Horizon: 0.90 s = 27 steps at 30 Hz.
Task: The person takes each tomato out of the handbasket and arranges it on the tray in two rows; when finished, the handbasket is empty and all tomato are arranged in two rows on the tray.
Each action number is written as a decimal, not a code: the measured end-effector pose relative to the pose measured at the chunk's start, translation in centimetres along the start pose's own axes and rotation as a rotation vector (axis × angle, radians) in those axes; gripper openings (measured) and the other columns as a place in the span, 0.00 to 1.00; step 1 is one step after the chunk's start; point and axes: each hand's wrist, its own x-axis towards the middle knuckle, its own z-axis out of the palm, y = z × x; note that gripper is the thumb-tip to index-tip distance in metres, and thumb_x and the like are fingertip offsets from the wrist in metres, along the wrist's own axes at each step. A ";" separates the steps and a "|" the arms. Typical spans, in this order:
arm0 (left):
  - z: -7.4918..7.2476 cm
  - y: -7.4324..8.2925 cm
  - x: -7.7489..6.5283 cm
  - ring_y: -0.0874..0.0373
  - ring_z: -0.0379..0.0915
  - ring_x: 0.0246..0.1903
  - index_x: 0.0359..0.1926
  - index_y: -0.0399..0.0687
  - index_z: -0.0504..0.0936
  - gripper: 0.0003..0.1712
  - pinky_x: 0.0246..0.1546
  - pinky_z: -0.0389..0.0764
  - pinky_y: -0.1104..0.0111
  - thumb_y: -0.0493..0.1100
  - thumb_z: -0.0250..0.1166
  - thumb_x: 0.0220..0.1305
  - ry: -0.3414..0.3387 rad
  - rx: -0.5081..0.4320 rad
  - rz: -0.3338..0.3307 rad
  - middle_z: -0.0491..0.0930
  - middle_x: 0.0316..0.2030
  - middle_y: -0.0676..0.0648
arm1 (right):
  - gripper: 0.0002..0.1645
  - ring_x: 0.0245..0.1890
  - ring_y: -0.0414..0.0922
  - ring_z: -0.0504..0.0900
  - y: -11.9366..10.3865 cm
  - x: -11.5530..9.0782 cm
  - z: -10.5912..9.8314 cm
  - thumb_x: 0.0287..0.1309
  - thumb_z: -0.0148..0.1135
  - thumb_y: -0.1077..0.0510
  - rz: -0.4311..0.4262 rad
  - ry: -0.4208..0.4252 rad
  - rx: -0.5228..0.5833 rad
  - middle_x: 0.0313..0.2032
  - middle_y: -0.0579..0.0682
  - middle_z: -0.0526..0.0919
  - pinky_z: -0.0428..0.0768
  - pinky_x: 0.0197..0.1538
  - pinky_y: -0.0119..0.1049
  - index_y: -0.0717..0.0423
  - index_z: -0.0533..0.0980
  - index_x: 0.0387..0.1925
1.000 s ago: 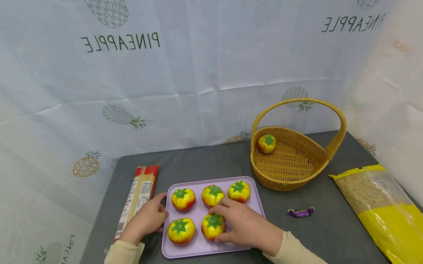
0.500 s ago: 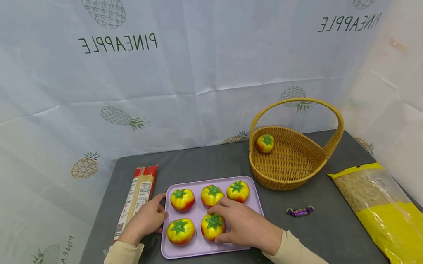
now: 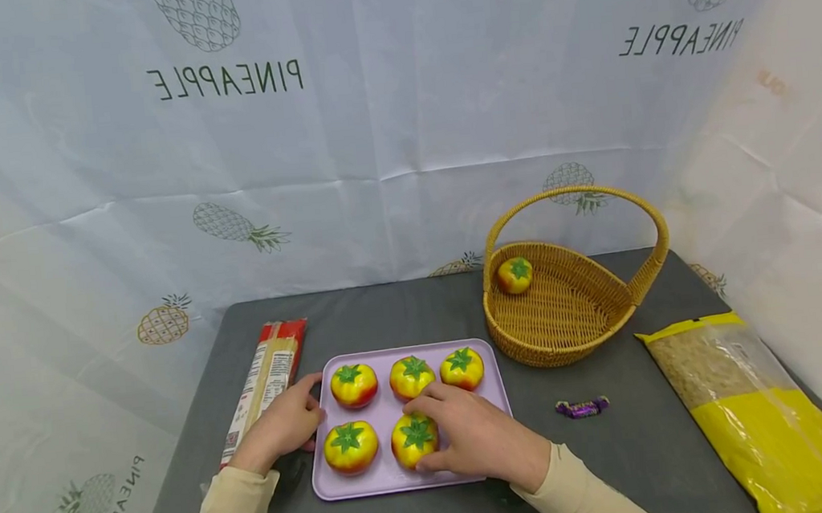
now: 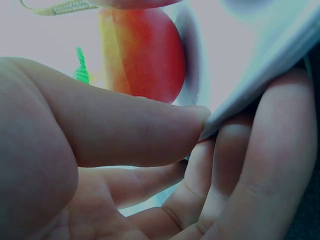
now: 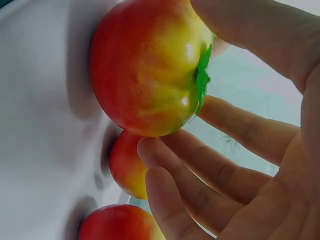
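On a lilac tray (image 3: 388,477) sit several yellow-and-red toy tomatoes with green leafy tops. At the tray's left edge my left hand (image 3: 282,421) pinches the rim, thumb on top and fingers beneath, as the left wrist view shows. My right hand (image 3: 485,434) holds the front middle tomato (image 3: 413,443) between thumb and fingers. In the right wrist view that tomato (image 5: 150,70) is close to the tray surface; whether it touches I cannot tell. Another tomato (image 3: 354,387) lies near my left hand, and one (image 3: 462,369) stands at the back right of the tray.
Behind and right of the tray stands a wicker basket (image 3: 560,356) with a tall handle and one tomato (image 3: 515,276) inside. A purple wrapped candy (image 3: 582,408) lies before it. A yellow bag (image 3: 780,437) is far right; a red-ended noodle packet (image 3: 265,389) lies left.
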 end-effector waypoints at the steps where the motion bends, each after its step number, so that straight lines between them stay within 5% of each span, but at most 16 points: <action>1: 0.0 0.0 0.0 0.53 0.78 0.29 0.80 0.42 0.66 0.40 0.28 0.88 0.64 0.37 0.66 0.70 -0.001 0.001 0.002 0.81 0.41 0.42 | 0.37 0.52 0.34 0.81 0.0 0.0 -0.1 0.55 0.83 0.39 -0.006 0.004 -0.001 0.58 0.40 0.83 0.85 0.65 0.38 0.41 0.82 0.64; 12: 0.0 0.0 0.1 0.53 0.78 0.31 0.80 0.42 0.66 0.40 0.29 0.89 0.64 0.37 0.66 0.70 -0.006 0.001 0.006 0.81 0.42 0.41 | 0.34 0.55 0.36 0.82 0.0 -0.4 -0.7 0.61 0.79 0.39 -0.083 0.059 -0.029 0.58 0.41 0.85 0.84 0.66 0.38 0.46 0.82 0.64; 21: -0.2 0.0 0.1 0.54 0.79 0.32 0.80 0.41 0.65 0.41 0.30 0.90 0.63 0.37 0.67 0.70 -0.013 -0.019 0.019 0.82 0.43 0.42 | 0.33 0.63 0.41 0.82 0.4 -0.5 -2.0 0.62 0.78 0.40 -0.047 0.057 0.006 0.61 0.41 0.85 0.83 0.69 0.45 0.46 0.82 0.65; 27: 0.0 -0.1 0.0 0.54 0.78 0.32 0.80 0.42 0.65 0.40 0.30 0.90 0.63 0.37 0.67 0.70 -0.013 -0.012 0.017 0.81 0.43 0.42 | 0.32 0.53 0.43 0.83 1.6 -1.3 -3.9 0.63 0.78 0.43 -0.020 0.135 0.027 0.58 0.46 0.85 0.87 0.60 0.41 0.47 0.82 0.64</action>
